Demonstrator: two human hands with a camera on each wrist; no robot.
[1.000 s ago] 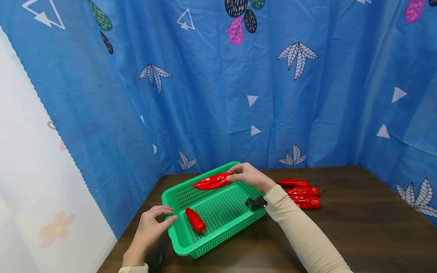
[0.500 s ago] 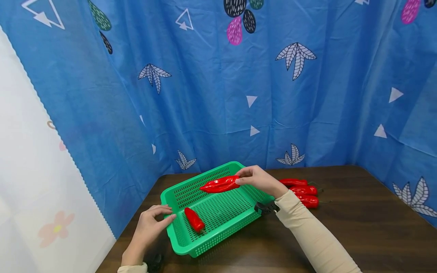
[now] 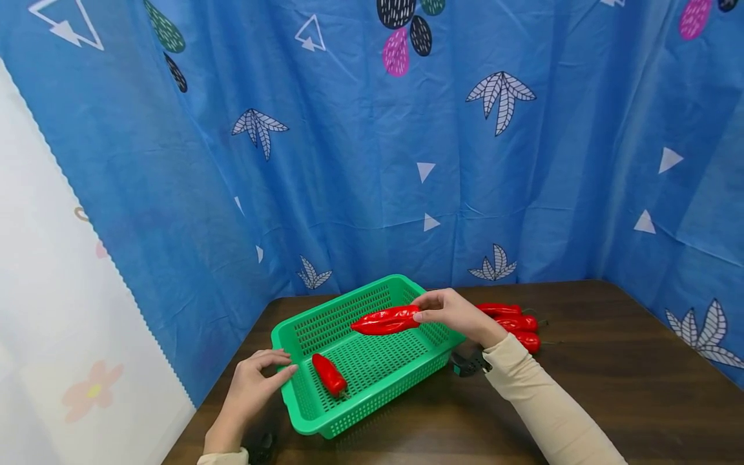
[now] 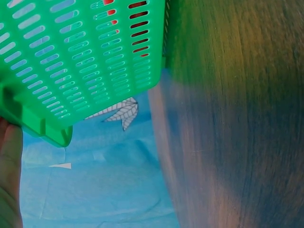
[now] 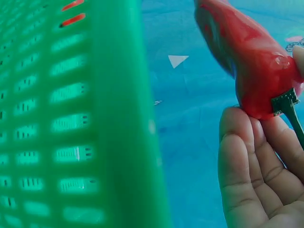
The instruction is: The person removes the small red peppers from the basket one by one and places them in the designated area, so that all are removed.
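Over the basket (image 3: 372, 399), the right hand (image 3: 462, 316) has fingers clamped on the red pepper (image 3: 383, 321) at its stem end, probably the surest hold; it looks light, firm, slick. Left hand (image 3: 248, 387) meets basket's rim, grip unclear.

On dark wooden table (image 3: 628, 387): green basket (image 3: 383, 398), from beside left hand (image 3: 252, 384) to beneath right hand (image 3: 459, 316); red peppers (image 3: 516, 323) close together, just right of right hand.

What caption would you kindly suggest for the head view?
Right hand holds a pepper above a basket with another pepper inside; left hand at the rim.
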